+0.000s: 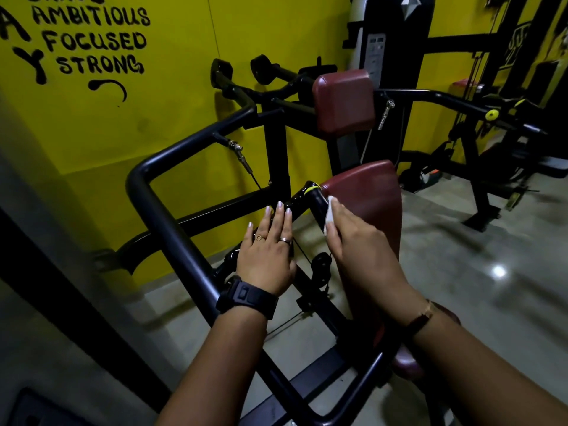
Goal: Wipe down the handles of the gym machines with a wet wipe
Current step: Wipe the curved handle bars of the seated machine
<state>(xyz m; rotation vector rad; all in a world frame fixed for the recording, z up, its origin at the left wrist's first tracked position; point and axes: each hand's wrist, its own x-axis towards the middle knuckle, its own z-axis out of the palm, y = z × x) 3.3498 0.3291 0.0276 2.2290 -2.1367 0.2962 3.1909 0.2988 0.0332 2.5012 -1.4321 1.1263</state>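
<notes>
**Wipe on the handle, left hand steadying the bar**

The person's right hand (353, 241) holds a white wet wipe (329, 215) against the side of a black machine handle (316, 201). Its fingers are drawn close together over the wipe, and only a strip of white shows along the index finger. The thumb is hidden behind the hand, so how it grips cannot be told. A thin bracelet sits on that wrist.

The left hand (267, 253) lies flat and relaxed, with the fingers straight and slightly spread. Its fingertips (279, 206) touch the black bar that runs up to the same handle, just left of the wipe. It holds nothing. There are rings on two of its fingers and a black wristwatch (247, 298) on the wrist.

The handle has a yellow ring (313, 189) near its top. It stands just beside a maroon padded seat back (372, 192), which the right forearm crosses. A second maroon pad (344, 99) sits higher up on the machine. A thick black tubular frame (144, 186) bends round the left side and passes under the left wrist.

Behind the machine is a yellow wall (184, 41) with black painted lettering (95, 41). The grey floor (461, 272) is glossy and carries a bright reflection. More black equipment stands on it at the far right.
</notes>
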